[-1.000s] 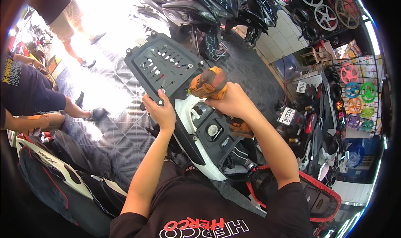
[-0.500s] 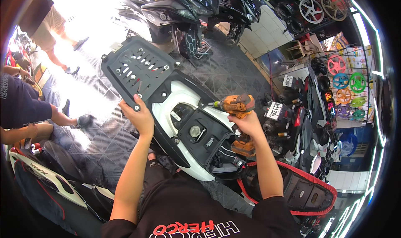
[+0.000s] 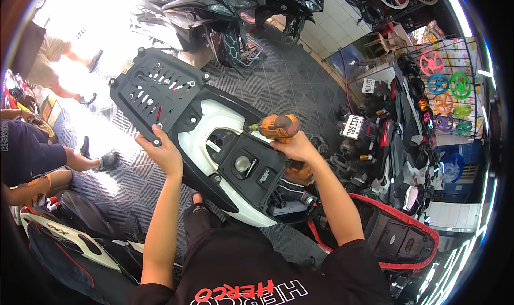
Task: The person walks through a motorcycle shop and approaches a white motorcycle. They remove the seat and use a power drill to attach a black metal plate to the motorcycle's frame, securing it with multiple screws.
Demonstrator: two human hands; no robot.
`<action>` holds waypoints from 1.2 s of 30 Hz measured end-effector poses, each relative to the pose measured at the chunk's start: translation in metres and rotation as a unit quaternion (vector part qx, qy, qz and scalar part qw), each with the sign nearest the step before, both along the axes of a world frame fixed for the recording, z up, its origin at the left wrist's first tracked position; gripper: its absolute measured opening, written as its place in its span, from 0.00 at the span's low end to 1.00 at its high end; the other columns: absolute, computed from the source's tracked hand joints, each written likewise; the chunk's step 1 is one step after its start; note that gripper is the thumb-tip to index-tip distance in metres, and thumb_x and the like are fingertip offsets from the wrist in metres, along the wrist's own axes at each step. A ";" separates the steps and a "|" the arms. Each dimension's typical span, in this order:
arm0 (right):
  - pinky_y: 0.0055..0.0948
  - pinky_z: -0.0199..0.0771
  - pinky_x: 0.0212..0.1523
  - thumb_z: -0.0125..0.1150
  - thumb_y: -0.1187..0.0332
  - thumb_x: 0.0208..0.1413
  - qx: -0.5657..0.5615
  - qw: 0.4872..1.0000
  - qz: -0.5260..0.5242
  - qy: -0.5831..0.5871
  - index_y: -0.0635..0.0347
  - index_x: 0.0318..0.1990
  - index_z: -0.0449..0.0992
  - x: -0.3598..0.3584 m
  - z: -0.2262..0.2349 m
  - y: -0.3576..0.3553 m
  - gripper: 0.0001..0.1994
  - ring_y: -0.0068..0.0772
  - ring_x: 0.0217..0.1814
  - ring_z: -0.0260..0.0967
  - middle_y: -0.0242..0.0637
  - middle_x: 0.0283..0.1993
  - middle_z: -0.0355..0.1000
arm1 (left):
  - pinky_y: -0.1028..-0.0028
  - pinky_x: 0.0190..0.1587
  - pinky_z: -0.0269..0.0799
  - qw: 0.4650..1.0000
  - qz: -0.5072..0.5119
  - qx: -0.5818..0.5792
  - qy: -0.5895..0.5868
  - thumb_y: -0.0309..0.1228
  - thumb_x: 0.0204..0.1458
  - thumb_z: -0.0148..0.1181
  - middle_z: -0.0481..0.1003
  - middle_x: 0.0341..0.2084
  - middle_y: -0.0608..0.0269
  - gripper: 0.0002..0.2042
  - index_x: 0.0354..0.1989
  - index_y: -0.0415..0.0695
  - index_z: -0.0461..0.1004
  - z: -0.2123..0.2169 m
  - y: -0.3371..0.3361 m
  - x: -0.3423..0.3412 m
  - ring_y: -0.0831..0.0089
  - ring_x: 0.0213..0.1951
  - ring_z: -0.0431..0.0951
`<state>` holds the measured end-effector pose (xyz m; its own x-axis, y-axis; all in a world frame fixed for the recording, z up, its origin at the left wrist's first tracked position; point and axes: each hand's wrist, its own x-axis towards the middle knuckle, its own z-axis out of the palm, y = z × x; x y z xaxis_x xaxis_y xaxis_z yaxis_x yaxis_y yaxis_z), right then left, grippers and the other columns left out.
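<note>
My right hand (image 3: 295,148) grips an orange and black cordless impact driver (image 3: 279,127) by its handle. Its bit points left and meets the far side of the scooter's tail, beside the white panel (image 3: 229,114); the exact contact point is hard to see. My left hand (image 3: 163,154) holds the near edge of a black slotted rack plate (image 3: 127,83), thumb on top and fingers partly hidden beneath. This plate sits over the rear of the tail. Between my hands lies the uncovered seat area, with a round fuel cap (image 3: 242,163) in its black tray.
A red-edged seat (image 3: 399,235) rests upside down at the right. Black motorcycles (image 3: 214,16) stand at the far side, and another scooter (image 3: 69,235) is at the lower left. Two people stand at the left, one in a dark shirt (image 3: 32,147). Coloured wheels (image 3: 439,83) hang at the right.
The scooter and rack sit farther left in view. The driver's bit stays at the same spot on the tail, while its body looks tilted more upright. My left hand keeps its hold.
</note>
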<state>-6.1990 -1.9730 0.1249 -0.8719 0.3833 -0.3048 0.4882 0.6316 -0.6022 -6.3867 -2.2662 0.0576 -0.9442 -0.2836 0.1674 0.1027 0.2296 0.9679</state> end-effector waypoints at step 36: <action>0.33 0.79 0.47 0.73 0.58 0.54 -0.125 0.971 -0.203 -0.025 0.60 0.52 0.81 0.069 0.051 -0.014 0.21 0.33 0.43 0.81 0.39 0.41 0.83 | 0.70 0.50 0.72 0.991 -0.102 -0.023 -0.086 0.44 0.59 0.67 0.73 0.51 0.49 0.37 0.66 0.32 0.57 0.000 -0.024 0.022 0.64 0.47 0.75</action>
